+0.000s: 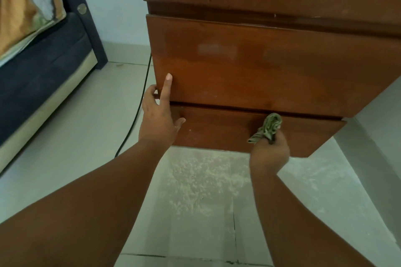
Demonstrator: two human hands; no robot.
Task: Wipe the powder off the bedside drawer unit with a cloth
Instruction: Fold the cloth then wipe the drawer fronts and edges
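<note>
Against the lower drawer front (217, 130) of the wooden drawer unit (260, 67), my right hand (270, 150) is closed around a bunched green cloth (269, 127), its wad pressed to the wood near the gap between drawers. My left hand (159, 115) is open, fingers spread, one finger up along the upper drawer's left edge to brace it. The cloth looks soft and light, best gripped in a fist, while powder (206, 175) lies on the floor (65, 136) below.
</note>
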